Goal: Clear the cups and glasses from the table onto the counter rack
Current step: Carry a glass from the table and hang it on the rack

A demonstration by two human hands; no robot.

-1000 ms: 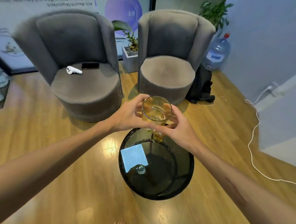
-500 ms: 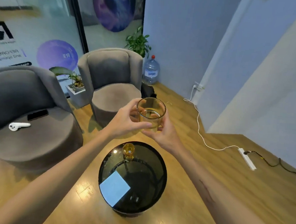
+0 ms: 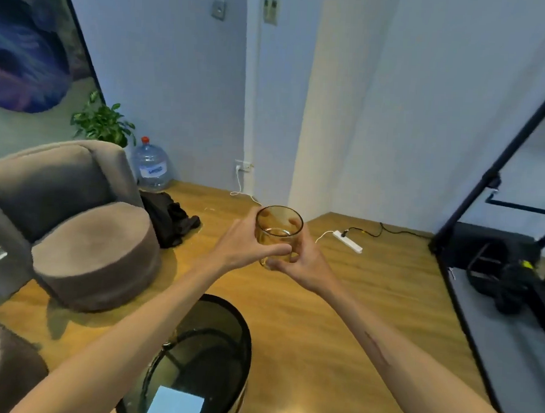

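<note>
Moved: since half a second back my view has swung right; the small amber glass that stood on the table is out of sight, and the black frame has come in on the right.
Table [image 3: 241, 347]: round, dark glass, nearest to me at bottom centre, partly under my left forearm; a pale blue square [image 3: 175, 406] shows on its top.
Amber glass [image 3: 277, 235]: held up in the air beyond the table's far edge, upright, open mouth up, off every surface.
Left hand [image 3: 242, 247]: closed on the left side of the amber glass, thumb across the front.
Right hand [image 3: 303, 264]: curled round the right side and base of the amber glass, fingers wrapping behind.
Armchair [image 3: 80, 228]: grey, left of the table, on the wood floor.
Black bag [image 3: 169, 218]: on the floor just beside the armchair, further back than the table.
Power strip [image 3: 348, 242]: white, on the floor beyond the table to the right, cable plugged in.
Black frame [image 3: 473, 198]: far right of the table, dark gear at its foot, too blurred to name.
Water bottle [image 3: 150, 168]: behind the armchair, against the wall.
Plant [image 3: 100, 124]: behind the armchair, left of the water bottle.
</note>
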